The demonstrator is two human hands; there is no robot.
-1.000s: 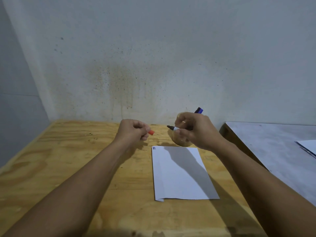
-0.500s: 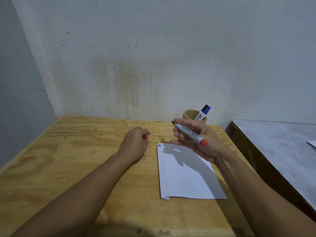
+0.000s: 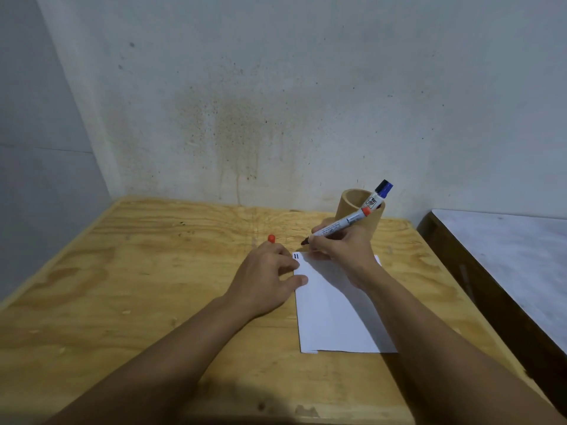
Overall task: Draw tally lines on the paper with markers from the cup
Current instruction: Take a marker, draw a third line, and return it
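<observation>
A white paper [image 3: 334, 311] lies on the wooden table [image 3: 153, 286], with two short dark tally marks [image 3: 296, 256] at its top left corner. My right hand [image 3: 340, 253] grips a red marker [image 3: 340, 223], uncapped, tip pointing left just above the paper's top edge. My left hand [image 3: 267, 280] rests beside the paper, thumb and forefinger on its left edge. The red cap [image 3: 271, 238] pokes out past the curled far fingers, its lower part hidden. Behind my right hand stands a tan cup [image 3: 348, 207] holding a blue marker [image 3: 380, 193].
The table sits in a corner, with a stained wall [image 3: 276, 118] behind it and a grey wall on the left. A second, grey-topped table [image 3: 506, 256] stands to the right across a narrow gap.
My right hand turned the red marker into a writing grip and lowered its tip to the paper's top edge. My left hand moved right onto the paper's left edge, the cap still with it.
</observation>
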